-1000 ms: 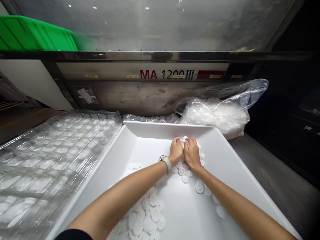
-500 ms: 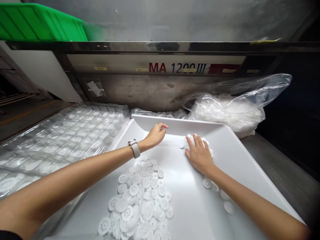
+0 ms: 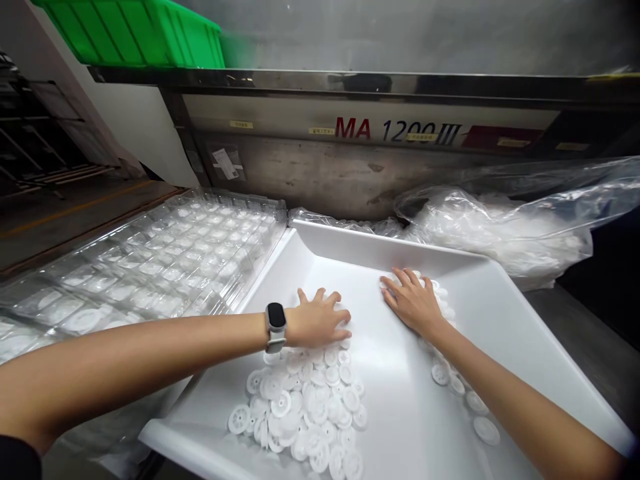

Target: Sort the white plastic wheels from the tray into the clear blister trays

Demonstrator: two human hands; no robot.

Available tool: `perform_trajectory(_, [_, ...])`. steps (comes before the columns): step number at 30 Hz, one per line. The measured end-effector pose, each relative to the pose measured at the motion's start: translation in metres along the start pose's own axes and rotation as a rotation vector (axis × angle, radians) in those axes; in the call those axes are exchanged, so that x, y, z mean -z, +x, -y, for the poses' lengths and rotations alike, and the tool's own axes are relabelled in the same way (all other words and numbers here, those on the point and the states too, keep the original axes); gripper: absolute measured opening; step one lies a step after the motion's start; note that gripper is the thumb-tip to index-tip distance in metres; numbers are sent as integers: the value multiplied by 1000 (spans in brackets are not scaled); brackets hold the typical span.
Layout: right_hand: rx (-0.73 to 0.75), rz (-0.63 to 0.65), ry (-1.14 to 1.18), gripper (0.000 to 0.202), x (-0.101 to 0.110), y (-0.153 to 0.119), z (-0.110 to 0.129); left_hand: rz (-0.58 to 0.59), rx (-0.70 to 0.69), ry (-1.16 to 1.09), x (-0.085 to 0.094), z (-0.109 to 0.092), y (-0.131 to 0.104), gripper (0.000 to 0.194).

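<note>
A white plastic tray (image 3: pixel 385 413) with raised walls lies in front of me. Down its left half spreads a heap of small round white plastic wheels (image 3: pixel 310 407) with holes in them. My left hand (image 3: pixel 320 320), with a watch on the wrist, lies palm down with spread fingers over the far end of this heap. Near the tray's far right part, my right hand (image 3: pixel 413 300) rests with its fingers spread, beside more white wheels (image 3: pixel 443 293). Some of those wheels trail toward me along the right side, partly hidden by my right forearm.
Clear compartment trays (image 3: pixel 200 247) filled with white parts stand at left. A clear plastic bag (image 3: pixel 505 233) of white pieces sits behind the tray at right. Above, a green crate (image 3: pixel 135 33) stands on a machine ledge (image 3: pixel 300 80).
My left hand has come down and toward me from above the tray floor onto the heap, its fingers spreading. My right hand remains by the right-hand wheels. The view has shifted left.
</note>
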State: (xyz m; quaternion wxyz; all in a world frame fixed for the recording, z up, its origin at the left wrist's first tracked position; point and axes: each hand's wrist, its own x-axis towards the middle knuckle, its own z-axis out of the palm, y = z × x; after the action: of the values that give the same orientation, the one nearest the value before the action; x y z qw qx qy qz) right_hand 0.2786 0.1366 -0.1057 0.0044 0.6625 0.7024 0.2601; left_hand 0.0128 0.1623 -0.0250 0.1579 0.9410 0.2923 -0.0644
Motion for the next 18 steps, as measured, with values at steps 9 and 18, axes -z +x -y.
perform_trajectory(9, [-140,134,-113,29,0,-1,-15,86,-20,206,-10,9,-19,32])
perform_trajectory(18, [-168,188,-128,29,3,-16,-22,112,-124,202,12,16,-33,31])
